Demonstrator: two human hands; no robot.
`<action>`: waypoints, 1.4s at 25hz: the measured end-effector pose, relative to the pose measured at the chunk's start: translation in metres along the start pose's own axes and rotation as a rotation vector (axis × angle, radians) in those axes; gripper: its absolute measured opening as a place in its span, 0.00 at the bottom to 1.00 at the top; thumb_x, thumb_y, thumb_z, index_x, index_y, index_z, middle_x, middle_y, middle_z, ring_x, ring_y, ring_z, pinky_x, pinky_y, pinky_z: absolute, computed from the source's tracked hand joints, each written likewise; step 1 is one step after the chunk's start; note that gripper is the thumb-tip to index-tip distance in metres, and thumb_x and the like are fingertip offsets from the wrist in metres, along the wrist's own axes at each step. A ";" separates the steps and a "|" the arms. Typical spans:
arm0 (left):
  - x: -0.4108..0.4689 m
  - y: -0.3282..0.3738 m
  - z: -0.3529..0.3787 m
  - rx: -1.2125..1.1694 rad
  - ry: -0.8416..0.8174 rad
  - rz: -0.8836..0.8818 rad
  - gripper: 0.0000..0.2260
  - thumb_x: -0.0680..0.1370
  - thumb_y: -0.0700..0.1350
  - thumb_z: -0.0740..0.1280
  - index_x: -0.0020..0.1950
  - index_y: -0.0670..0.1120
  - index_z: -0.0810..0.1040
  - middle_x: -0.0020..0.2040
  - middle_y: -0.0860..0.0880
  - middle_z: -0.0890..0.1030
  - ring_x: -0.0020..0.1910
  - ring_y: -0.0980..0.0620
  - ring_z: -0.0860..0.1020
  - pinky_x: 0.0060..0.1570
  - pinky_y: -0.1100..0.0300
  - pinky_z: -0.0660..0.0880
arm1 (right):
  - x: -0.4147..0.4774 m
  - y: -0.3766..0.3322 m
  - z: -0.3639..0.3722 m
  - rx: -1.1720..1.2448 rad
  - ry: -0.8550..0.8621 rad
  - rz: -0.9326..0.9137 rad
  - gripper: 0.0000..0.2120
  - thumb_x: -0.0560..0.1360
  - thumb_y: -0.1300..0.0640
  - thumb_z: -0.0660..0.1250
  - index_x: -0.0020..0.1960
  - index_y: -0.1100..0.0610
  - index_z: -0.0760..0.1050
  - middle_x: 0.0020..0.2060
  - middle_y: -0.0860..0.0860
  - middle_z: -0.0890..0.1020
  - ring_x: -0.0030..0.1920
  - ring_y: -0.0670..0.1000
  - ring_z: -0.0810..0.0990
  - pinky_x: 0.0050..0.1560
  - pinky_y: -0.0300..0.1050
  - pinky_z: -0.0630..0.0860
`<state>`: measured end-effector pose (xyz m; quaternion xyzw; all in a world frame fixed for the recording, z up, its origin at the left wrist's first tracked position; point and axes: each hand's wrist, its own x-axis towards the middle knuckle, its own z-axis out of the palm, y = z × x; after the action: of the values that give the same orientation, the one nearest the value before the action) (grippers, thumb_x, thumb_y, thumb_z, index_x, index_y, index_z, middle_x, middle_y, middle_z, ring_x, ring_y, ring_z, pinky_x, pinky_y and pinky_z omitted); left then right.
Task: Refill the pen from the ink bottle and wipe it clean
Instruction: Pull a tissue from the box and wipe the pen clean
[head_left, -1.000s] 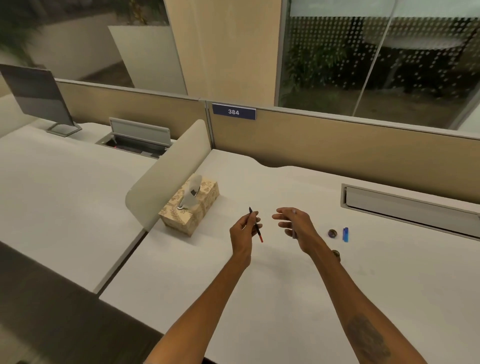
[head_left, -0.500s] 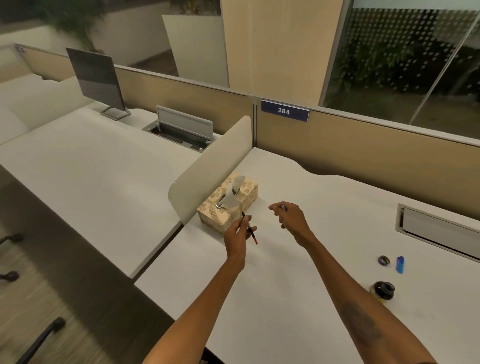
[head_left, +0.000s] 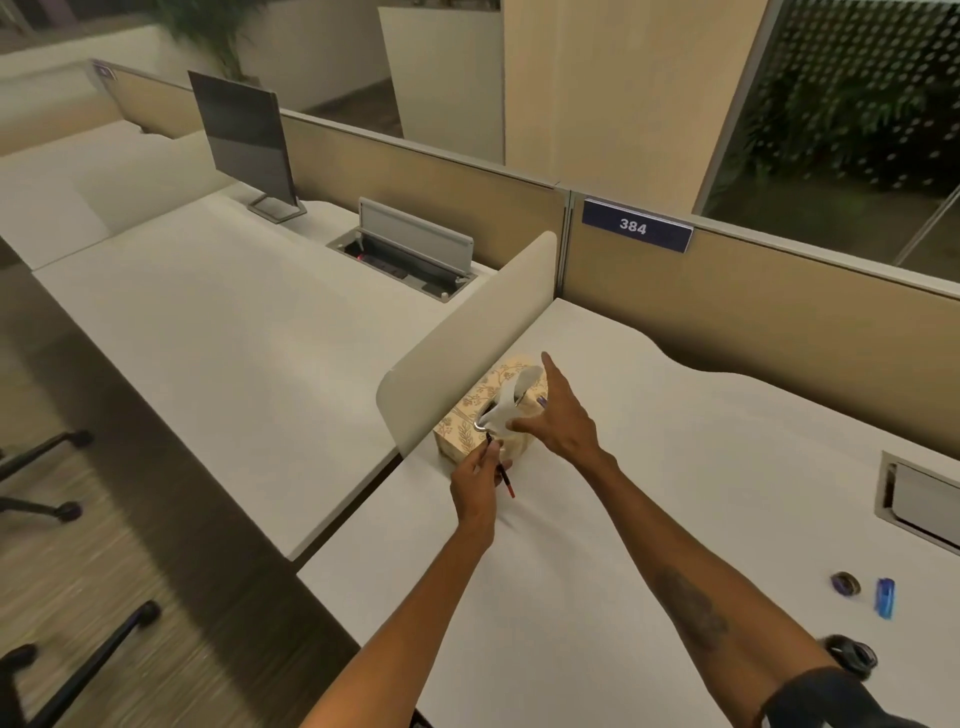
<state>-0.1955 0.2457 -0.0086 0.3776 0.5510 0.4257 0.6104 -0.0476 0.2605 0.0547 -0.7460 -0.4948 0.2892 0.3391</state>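
Note:
My left hand grips a thin dark pen with a red lower end, held upright just in front of a patterned tissue box. A white tissue sticks up from the box's slot. My right hand is over the box with fingers spread, thumb and fingertips touching the tissue. The ink bottle, dark and open-topped, stands at the desk's near right, partly behind my right arm. Its round cap and a small blue item lie beyond it.
A curved cream divider borders the box on the left, with the neighbouring desk and monitor beyond. A cable tray recess sits at the right. Tan partition with sign 384 closes the back.
The view swung left and both hands moved to the tissue box. My right hand reached from beside the pen onto the tissue. The left hand kept the pen.

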 end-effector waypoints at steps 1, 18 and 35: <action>0.003 -0.001 -0.001 0.008 0.008 -0.008 0.12 0.79 0.49 0.70 0.59 0.46 0.83 0.52 0.48 0.86 0.49 0.53 0.84 0.56 0.52 0.81 | 0.007 0.000 0.003 -0.042 0.005 -0.019 0.57 0.60 0.44 0.80 0.78 0.41 0.46 0.79 0.47 0.57 0.74 0.55 0.67 0.65 0.64 0.73; 0.012 -0.004 -0.004 0.115 0.017 0.020 0.13 0.79 0.46 0.68 0.62 0.43 0.81 0.54 0.46 0.85 0.40 0.62 0.84 0.38 0.69 0.79 | 0.028 -0.005 0.035 -0.147 0.007 0.016 0.30 0.66 0.47 0.75 0.65 0.50 0.69 0.64 0.53 0.78 0.60 0.58 0.78 0.50 0.51 0.76; 0.016 -0.007 0.000 0.086 0.077 -0.040 0.14 0.77 0.49 0.71 0.60 0.44 0.83 0.51 0.50 0.86 0.51 0.51 0.84 0.56 0.53 0.81 | 0.001 -0.015 0.020 -0.089 0.216 -0.089 0.11 0.73 0.65 0.63 0.52 0.59 0.82 0.52 0.56 0.84 0.51 0.58 0.80 0.45 0.49 0.74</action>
<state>-0.1939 0.2580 -0.0205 0.3758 0.5993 0.4035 0.5804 -0.0705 0.2699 0.0544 -0.7644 -0.5006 0.1694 0.3693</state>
